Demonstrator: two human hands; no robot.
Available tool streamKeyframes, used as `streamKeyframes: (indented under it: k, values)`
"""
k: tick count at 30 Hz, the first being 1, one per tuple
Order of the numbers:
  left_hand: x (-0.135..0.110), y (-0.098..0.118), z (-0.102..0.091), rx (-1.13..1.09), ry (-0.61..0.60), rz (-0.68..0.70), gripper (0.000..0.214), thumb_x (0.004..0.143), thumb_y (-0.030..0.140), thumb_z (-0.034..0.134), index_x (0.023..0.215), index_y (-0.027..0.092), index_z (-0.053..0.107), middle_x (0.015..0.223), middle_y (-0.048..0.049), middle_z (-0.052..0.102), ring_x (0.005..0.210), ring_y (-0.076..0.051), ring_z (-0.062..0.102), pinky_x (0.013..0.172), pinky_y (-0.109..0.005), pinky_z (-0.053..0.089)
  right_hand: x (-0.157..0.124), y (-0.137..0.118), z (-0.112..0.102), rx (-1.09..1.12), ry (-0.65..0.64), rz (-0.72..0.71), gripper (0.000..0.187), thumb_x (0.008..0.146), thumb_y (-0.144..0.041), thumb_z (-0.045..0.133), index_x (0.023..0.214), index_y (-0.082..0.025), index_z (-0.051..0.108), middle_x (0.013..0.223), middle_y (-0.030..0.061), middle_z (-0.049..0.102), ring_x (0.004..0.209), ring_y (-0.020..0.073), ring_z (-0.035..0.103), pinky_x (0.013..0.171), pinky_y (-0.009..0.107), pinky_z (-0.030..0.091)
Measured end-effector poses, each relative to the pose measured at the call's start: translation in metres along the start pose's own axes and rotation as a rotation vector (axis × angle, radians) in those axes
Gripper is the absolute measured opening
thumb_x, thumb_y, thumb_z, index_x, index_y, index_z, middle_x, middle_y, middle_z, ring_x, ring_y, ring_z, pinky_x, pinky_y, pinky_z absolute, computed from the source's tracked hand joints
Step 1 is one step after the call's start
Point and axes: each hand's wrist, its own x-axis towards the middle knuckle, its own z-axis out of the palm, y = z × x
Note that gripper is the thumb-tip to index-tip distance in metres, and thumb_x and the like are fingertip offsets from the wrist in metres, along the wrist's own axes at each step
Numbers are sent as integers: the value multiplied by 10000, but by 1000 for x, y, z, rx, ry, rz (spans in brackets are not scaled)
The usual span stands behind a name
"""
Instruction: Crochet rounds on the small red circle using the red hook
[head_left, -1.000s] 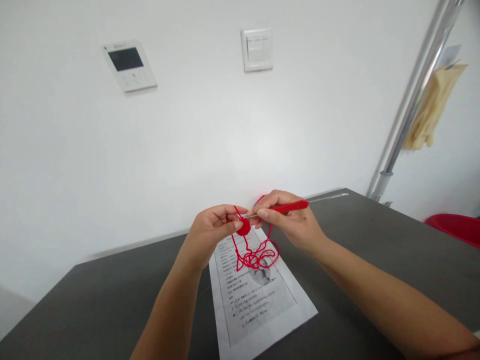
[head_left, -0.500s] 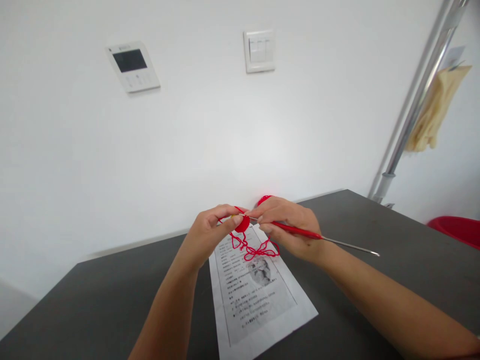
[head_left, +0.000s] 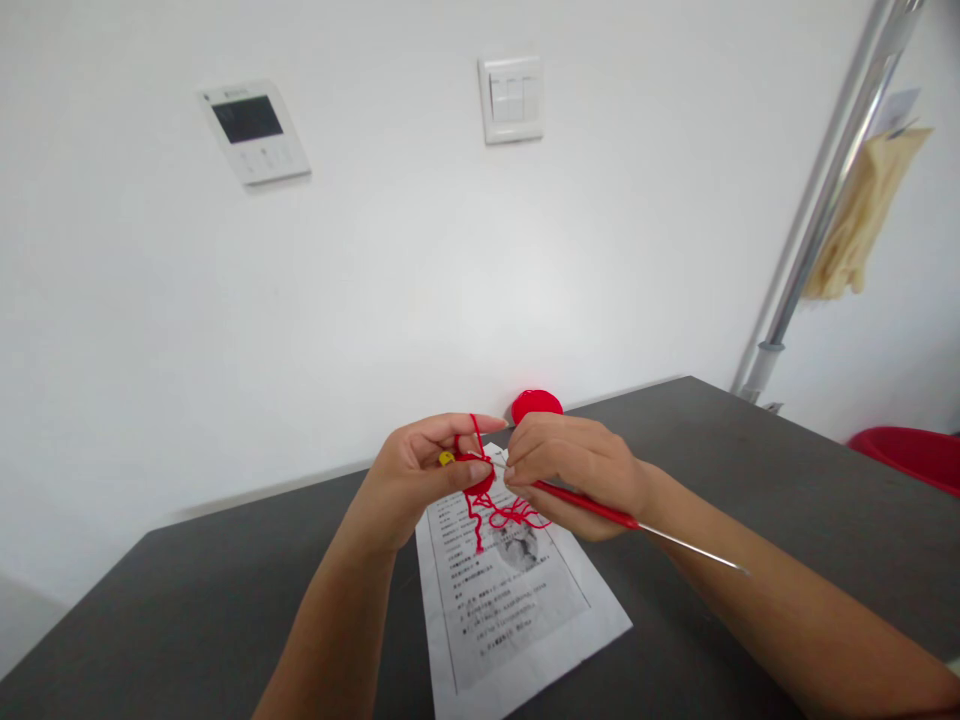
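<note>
The left hand (head_left: 409, 475) pinches the red crochet piece (head_left: 481, 486) above the far end of the paper (head_left: 525, 640); the right hand (head_left: 581, 462) has its grip round the red-handled hook (head_left: 585, 503). Snagging loose yarn (head_left: 517, 514) could tug the piece off the hook.

One head-worn view, facing forward and down

I count a single camera, worn on the head of the person at the tabletop (head_left: 225, 600). It looks out over the wearer's own forearms (head_left: 334, 610), which come in from the bottom. The left hand (head_left: 397, 485) and right hand (head_left: 581, 465) are near it, just below the middle of the view. Behind them the white wall (head_left: 382, 270) faces the lens and takes the upper part. The tabletop's back edge climbs to the right, so the view sits slightly askew to it. Coverage is wide, from a wall panel (head_left: 255, 132) on the left to a metal pole (head_left: 832, 200) on the right.
</note>
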Motion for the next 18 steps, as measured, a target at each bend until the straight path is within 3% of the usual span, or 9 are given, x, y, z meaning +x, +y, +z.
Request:
streamKeyframes:
  k: [4, 10, 14, 18]
  values:
    - [-1, -1, 4, -52, -19, -37, 355, 657, 221, 859, 1007, 191, 810, 657, -4, 656, 585, -106, 563, 589, -233, 463, 1, 3, -3, -192, -6, -171, 128, 957, -89, 496, 969, -125, 619, 780, 97, 696, 772, 194, 655, 703, 342, 612]
    - [-1, -2, 12, -161, -56, -47, 446, 640, 237, 872, 1074, 176, 789, 715, -43, 729, 682, -155, 647, 695, -272, 509, -1, 3, -1, -196, 84, -98, 129, 942, -107, 587, 1055, -160, 619, 1040, 129, 742, 998, 210, 704, 821, 373, 637]
    - [-4, -2, 14, -18, 89, 48, 526, 693, 253, 843, 1206, 219, 730, 722, 10, 695, 733, -145, 643, 749, -275, 516, -1, 3, 3, -111, 141, 1, 163, 920, -94, 631, 1071, -155, 613, 1006, 126, 747, 939, 199, 713, 807, 369, 624]
    - [-10, -5, 25, 368, 309, 243, 500, 800, 240, 735, 1296, 237, 671, 785, 31, 658, 800, -149, 623, 886, -321, 494, -3, 2, 13, -49, 158, 176, 92, 950, -136, 573, 1019, -191, 596, 997, 93, 717, 951, 186, 683, 793, 344, 603]
